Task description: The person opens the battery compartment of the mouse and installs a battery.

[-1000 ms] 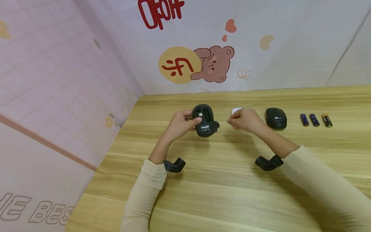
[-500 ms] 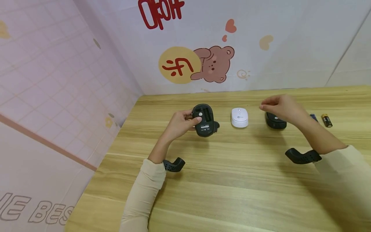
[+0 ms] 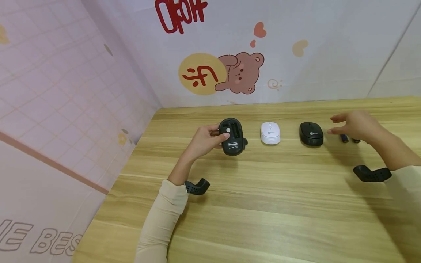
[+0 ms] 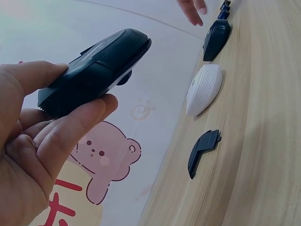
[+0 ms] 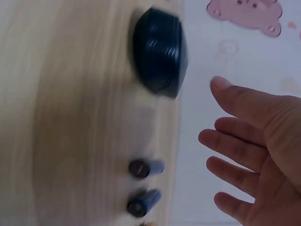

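Note:
My left hand (image 3: pixel 205 141) grips a black computer mouse (image 3: pixel 235 143) above the table, its underside up and battery slot uncovered; the thumb presses on the underside. On the table behind it lies a black battery cover (image 4: pixel 203 149), partly hidden in the head view. My right hand (image 3: pixel 361 126) hovers over the blue batteries (image 3: pixel 344 138), fingers spread and holding nothing. Two batteries (image 5: pixel 146 168) show below that hand in the right wrist view. A bit of another battery shows at the bottom edge there; in the head view the hand covers it.
A white mouse (image 3: pixel 270 133) and a second black mouse (image 3: pixel 311 134) stand in a row on the wooden table (image 3: pixel 250 212), between my hands. Behind the table rises a wall covering (image 3: pixel 342 54) with a printed bear.
My right hand has moved right, from beside the white mouse, past the second black mouse, to above the batteries, and its fingers have spread. My left hand keeps its hold on the mouse.

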`<state>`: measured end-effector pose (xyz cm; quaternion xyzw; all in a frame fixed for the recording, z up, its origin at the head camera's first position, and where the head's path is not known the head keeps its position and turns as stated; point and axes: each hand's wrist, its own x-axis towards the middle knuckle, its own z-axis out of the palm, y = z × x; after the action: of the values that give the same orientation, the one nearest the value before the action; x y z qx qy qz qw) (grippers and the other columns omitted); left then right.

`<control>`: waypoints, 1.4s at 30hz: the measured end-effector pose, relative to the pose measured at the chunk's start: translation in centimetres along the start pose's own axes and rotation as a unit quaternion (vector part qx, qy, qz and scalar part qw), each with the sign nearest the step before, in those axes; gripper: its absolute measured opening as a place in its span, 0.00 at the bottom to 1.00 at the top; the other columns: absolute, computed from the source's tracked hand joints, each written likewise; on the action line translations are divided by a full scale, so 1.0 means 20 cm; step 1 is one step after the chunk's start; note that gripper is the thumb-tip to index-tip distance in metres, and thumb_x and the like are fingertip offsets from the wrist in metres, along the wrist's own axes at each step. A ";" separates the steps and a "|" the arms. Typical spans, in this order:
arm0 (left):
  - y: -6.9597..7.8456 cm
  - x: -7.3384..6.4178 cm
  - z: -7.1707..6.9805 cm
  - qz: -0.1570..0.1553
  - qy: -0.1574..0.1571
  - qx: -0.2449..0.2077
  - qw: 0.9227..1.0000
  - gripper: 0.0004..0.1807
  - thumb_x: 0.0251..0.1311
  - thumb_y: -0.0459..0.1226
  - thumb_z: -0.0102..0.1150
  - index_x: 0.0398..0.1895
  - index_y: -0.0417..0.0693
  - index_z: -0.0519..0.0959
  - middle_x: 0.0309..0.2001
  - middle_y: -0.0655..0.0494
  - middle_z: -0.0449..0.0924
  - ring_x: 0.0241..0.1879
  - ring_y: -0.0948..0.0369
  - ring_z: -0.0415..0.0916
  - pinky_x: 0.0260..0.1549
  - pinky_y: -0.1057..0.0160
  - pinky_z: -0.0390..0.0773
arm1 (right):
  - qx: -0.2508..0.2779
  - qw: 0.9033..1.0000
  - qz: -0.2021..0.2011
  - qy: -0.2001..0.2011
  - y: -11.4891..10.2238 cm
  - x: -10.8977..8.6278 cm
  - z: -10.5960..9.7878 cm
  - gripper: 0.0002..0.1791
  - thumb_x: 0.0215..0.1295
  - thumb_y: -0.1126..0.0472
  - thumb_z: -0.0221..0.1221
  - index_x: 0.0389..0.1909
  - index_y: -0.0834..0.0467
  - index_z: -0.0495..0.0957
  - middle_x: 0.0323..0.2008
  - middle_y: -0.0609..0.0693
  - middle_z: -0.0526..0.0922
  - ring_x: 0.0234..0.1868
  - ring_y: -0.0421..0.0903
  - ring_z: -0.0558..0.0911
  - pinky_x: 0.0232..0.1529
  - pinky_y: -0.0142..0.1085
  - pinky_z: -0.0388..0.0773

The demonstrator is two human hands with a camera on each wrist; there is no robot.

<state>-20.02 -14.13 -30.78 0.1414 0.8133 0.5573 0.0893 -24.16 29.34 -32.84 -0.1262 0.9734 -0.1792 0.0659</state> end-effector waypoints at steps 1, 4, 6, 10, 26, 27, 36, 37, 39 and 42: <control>0.00 0.00 0.00 0.001 -0.002 0.001 1.000 0.25 0.60 0.34 0.59 0.60 0.37 0.69 0.42 0.43 0.80 0.38 0.56 0.80 0.35 0.55 0.81 | -0.014 1.000 -0.005 -0.009 0.03 0.00 0.01 0.35 0.60 0.50 0.60 0.56 0.74 0.67 0.39 0.71 0.78 0.33 0.64 0.76 0.37 0.57 0.71; 0.00 -0.01 0.01 0.003 -0.004 0.005 1.000 0.25 0.60 0.34 0.59 0.61 0.37 0.69 0.43 0.43 0.80 0.39 0.56 0.80 0.33 0.59 0.82 | -0.061 0.998 -0.020 -0.028 0.11 0.00 0.02 0.38 0.56 0.50 0.64 0.58 0.75 0.65 0.36 0.72 0.78 0.27 0.57 0.75 0.34 0.54 0.72; 0.01 -0.01 0.01 0.001 -0.004 0.005 1.000 0.26 0.60 0.33 0.59 0.61 0.36 0.68 0.44 0.43 0.80 0.39 0.56 0.80 0.33 0.61 0.82 | -0.084 0.996 -0.024 -0.037 0.15 0.00 0.03 0.42 0.53 0.48 0.66 0.58 0.75 0.64 0.39 0.75 0.75 0.35 0.64 0.75 0.37 0.59 0.69; 0.01 -0.01 0.01 0.002 -0.004 0.007 1.000 0.26 0.60 0.33 0.59 0.61 0.36 0.68 0.43 0.43 0.80 0.38 0.57 0.80 0.32 0.62 0.82 | -0.121 0.991 -0.032 -0.043 0.22 0.01 0.04 0.46 0.46 0.45 0.68 0.56 0.75 0.66 0.53 0.80 0.62 0.54 0.77 0.59 0.43 0.70 0.59; 0.00 0.00 0.01 0.010 -0.011 0.014 1.000 0.25 0.60 0.35 0.59 0.60 0.38 0.70 0.44 0.44 0.80 0.38 0.57 0.80 0.33 0.60 0.82 | -0.089 0.994 -0.015 -0.067 0.31 0.02 0.07 0.45 0.47 0.42 0.67 0.55 0.73 0.67 0.57 0.77 0.58 0.58 0.76 0.52 0.44 0.71 0.50; 0.00 0.00 0.01 0.011 -0.011 0.014 1.000 0.24 0.60 0.35 0.59 0.60 0.38 0.70 0.44 0.45 0.80 0.38 0.58 0.80 0.33 0.59 0.82 | -0.091 0.994 -0.016 -0.065 0.31 0.02 0.07 0.44 0.47 0.43 0.67 0.54 0.73 0.67 0.57 0.77 0.59 0.58 0.76 0.53 0.44 0.71 0.51; 0.00 0.00 0.01 0.009 -0.015 0.013 1.000 0.23 0.60 0.36 0.60 0.58 0.40 0.72 0.43 0.43 0.80 0.40 0.57 0.80 0.36 0.56 0.81 | -0.076 0.995 -0.019 -0.055 0.28 0.01 0.08 0.41 0.48 0.45 0.67 0.53 0.73 0.68 0.53 0.81 0.62 0.57 0.76 0.53 0.46 0.71 0.48; 0.00 0.00 0.01 0.009 -0.015 0.014 1.000 0.23 0.60 0.36 0.60 0.58 0.40 0.73 0.43 0.43 0.80 0.40 0.57 0.80 0.36 0.56 0.81 | -0.073 0.996 -0.020 -0.054 0.27 0.01 0.08 0.42 0.48 0.45 0.67 0.53 0.73 0.67 0.52 0.81 0.62 0.57 0.76 0.53 0.46 0.71 0.47; -0.01 0.00 0.01 0.009 -0.015 0.016 1.000 0.23 0.60 0.36 0.59 0.58 0.40 0.73 0.43 0.44 0.80 0.39 0.57 0.80 0.35 0.57 0.81 | -0.072 0.996 -0.022 -0.049 0.26 0.00 0.08 0.42 0.49 0.45 0.67 0.53 0.73 0.67 0.52 0.82 0.61 0.57 0.77 0.53 0.46 0.72 0.46; -0.01 -0.01 0.01 0.008 -0.012 0.014 1.000 0.23 0.60 0.35 0.59 0.59 0.39 0.71 0.43 0.45 0.80 0.39 0.57 0.80 0.35 0.57 0.82 | -0.079 0.996 -0.037 -0.029 0.23 0.00 0.07 0.38 0.51 0.52 0.67 0.54 0.74 0.65 0.52 0.83 0.61 0.53 0.77 0.61 0.46 0.70 0.52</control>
<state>-19.86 -14.08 -30.96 0.1558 0.8187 0.5450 0.0924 -25.03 33.08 -35.87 -0.1726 0.9768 -0.1002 0.0775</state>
